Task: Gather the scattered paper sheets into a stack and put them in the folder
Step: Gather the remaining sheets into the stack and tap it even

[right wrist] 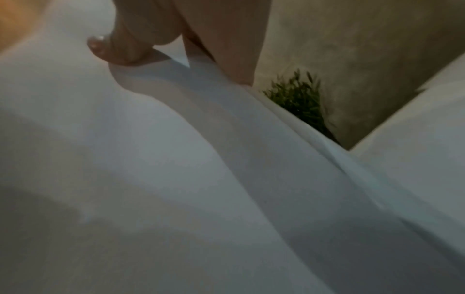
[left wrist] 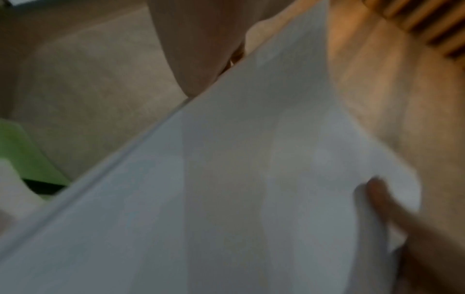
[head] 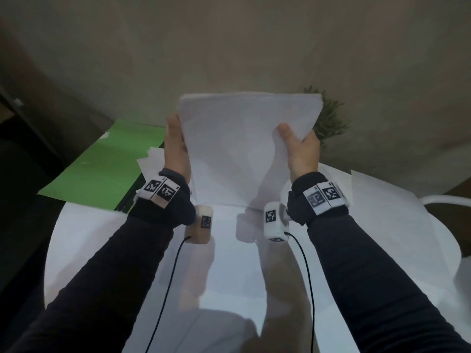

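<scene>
A stack of white paper sheets (head: 237, 149) stands upright on its lower edge on the white table (head: 84, 240), held between both hands. My left hand (head: 175, 149) grips the stack's left edge, and my right hand (head: 300, 146) grips its right edge with the thumb on the front face. In the left wrist view the paper stack (left wrist: 226, 189) fills the frame beside my left hand (left wrist: 201, 65). The right wrist view shows the paper stack (right wrist: 176, 179) and my right hand (right wrist: 141, 39) with its thumb pressing the sheet. The green folder (head: 102, 161) lies at the table's left.
More loose white sheets (head: 382, 220) lie on the table's right side, and some (head: 150, 159) overlap the folder's edge. A green plant (head: 328, 118) stands behind the stack. A beige wall is behind the table; a white chair frame (head: 446, 200) shows at the right.
</scene>
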`<action>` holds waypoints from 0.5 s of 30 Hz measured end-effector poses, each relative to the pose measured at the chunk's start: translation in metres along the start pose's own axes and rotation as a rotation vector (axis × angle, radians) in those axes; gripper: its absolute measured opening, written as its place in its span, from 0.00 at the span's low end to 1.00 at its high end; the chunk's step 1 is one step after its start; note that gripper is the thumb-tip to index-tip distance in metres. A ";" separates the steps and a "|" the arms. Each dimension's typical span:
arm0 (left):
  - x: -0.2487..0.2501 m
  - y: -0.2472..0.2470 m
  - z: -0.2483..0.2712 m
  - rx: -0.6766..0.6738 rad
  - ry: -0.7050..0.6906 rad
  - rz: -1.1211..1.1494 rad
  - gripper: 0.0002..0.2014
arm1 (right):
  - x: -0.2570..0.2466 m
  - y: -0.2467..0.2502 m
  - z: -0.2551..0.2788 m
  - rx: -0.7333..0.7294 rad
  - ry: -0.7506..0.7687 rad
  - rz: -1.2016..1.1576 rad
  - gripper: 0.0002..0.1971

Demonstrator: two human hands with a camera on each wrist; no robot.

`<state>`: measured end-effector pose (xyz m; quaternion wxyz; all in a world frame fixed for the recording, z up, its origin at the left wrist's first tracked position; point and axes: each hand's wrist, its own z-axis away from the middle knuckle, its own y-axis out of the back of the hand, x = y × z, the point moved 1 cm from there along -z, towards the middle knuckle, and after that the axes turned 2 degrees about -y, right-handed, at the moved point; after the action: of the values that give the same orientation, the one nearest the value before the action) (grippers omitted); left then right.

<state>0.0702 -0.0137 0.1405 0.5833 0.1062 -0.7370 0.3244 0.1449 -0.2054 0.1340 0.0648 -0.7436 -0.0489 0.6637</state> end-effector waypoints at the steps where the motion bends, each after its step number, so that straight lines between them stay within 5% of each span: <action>1: -0.004 0.005 0.000 -0.051 0.003 -0.087 0.28 | -0.003 -0.001 -0.001 -0.010 0.016 0.010 0.10; 8: -0.058 0.049 0.017 -0.296 0.313 -0.214 0.56 | 0.001 0.003 -0.001 0.070 0.016 -0.017 0.08; 12: -0.057 0.040 0.021 -0.223 0.188 -0.399 0.27 | -0.001 0.002 0.004 0.091 0.044 -0.008 0.09; 15: -0.043 0.033 0.015 -0.173 0.114 -0.323 0.22 | -0.018 0.005 0.005 0.061 0.109 0.017 0.08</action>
<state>0.0531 -0.0071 0.0870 0.6755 0.1541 -0.7014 0.1676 0.1379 -0.2131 0.1499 0.0842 -0.7767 -0.0189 0.6239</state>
